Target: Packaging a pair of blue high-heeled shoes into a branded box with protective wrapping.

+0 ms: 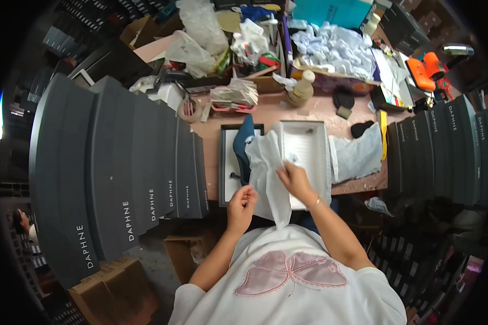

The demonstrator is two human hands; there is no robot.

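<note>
A thin white sheet or shoe bag (270,176) hangs in front of me, its lower end reaching my shirt. My right hand (297,181) is closed on its right side with a pinch. Along its left edge my left hand (241,208) has its fingers curled together; what is in them, if anything, is hidden. A dark teal high-heeled shoe (243,143) lies in the left half of a dark-edged shoebox (222,162), partly covered by the white material. To the right is the box's white-lined other half (314,149).
Dark shoeboxes stand in a row at left (135,173) and another at right (434,151). A filled white bag (358,154) lies on the table's right, by a yellow strip (383,135). Behind are a bottle (302,89), a tape roll (189,110) and a box of crumpled paper (336,51).
</note>
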